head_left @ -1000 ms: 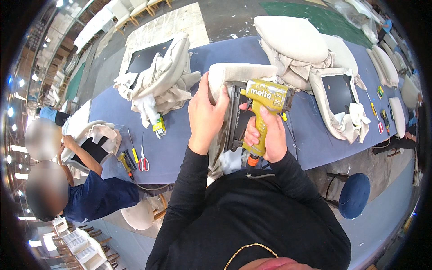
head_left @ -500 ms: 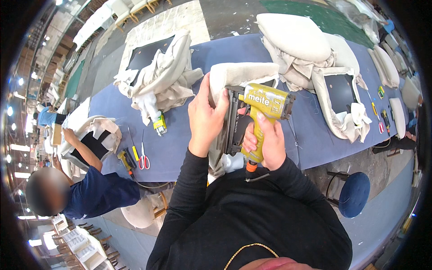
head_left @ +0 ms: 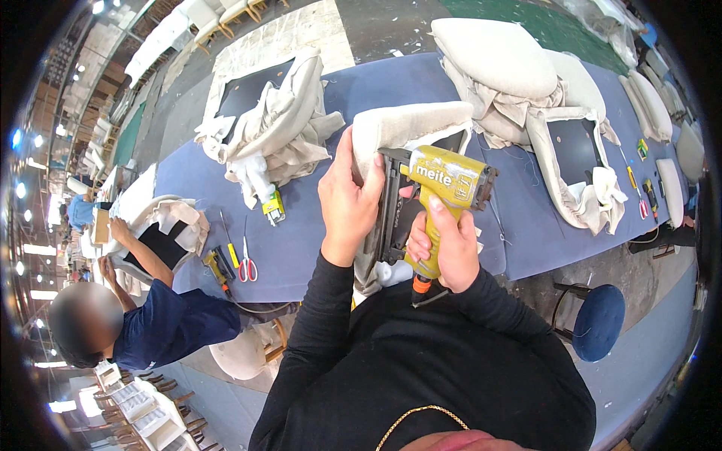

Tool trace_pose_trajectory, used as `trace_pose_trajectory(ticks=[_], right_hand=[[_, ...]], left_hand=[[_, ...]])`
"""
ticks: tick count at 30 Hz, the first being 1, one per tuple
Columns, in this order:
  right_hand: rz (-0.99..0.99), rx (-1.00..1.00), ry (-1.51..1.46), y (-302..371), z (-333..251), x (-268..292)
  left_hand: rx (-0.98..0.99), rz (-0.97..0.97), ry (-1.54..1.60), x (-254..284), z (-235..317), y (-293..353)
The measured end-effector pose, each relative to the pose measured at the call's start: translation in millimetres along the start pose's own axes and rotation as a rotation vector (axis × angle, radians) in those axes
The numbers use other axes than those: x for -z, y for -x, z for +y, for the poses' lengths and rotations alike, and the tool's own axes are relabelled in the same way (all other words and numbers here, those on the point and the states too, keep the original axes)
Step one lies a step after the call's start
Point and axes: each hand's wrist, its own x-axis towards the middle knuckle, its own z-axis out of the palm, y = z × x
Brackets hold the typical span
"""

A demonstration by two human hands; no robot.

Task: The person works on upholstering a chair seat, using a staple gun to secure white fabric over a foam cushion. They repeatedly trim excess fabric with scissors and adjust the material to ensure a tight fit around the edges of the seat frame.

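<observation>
The left hand (head_left: 351, 204) is grasping the left side of a cream padded piece (head_left: 415, 122), its fingers curving round the outer face and its thumb pressing on the near side. The right hand (head_left: 450, 242) is clenching the handle of a yellow staple gun (head_left: 449, 174), with its thumb lying along the upper grip. The padded piece is standing on edge in front of the person's chest, over the near part of the blue worktop (head_left: 301, 219); whether it is resting there is staying hidden behind the hands and tool. The gun's dark front is overlapping the piece just beside the left thumb, though the picture is not showing clearly whether its nose is touching the cloth. An orange fitting (head_left: 421, 285) is showing at the base of the handle. To the left, a heap of cream fabric (head_left: 282, 143) is lying with a green-and-white box (head_left: 274, 207) just beside it, and nearer the edge red-handled scissors (head_left: 247, 270) are lying near a second staple gun (head_left: 217, 269). A co-worker in a dark blue shirt (head_left: 180, 319) is handling another padded piece (head_left: 184, 218) at the far left. To the right, stacked cushions (head_left: 496, 59) are sitting beyond a black-panelled piece (head_left: 573, 146).
</observation>
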Motion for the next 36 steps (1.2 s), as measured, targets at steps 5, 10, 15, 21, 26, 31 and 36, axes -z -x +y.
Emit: trace_pose_trajectory(ticks=[5, 10, 15, 21, 26, 31, 36], right_hand=[[-0.035, -0.09, 0.062, -4, -6, 3], [-0.124, -0.124, -0.101, -7, -19, 33], [0.163, -0.088, 0.608, -14, -20, 158], [0.631, 0.057, 1.794, -25, 93, 398], [0.819, -0.24, 1.907, -25, 144, 460], [0.792, 0.246, 1.25, -38, 154, 390], [0.552, -0.305, -0.157, -57, 174, 338]], left_hand=[[0.041, 0.025, 0.111, 2, -10, 3], [0.005, 0.078, -0.055, -1, -18, 26], [0.07, 0.081, -0.017, 26, -48, 10], [-0.408, 0.016, -0.347, -15, 1, 42], [0.174, -0.659, 0.102, -71, -69, 132], [0.234, -0.641, -0.282, -49, -195, 149], [0.422, -0.455, -0.487, -28, -288, 154]])
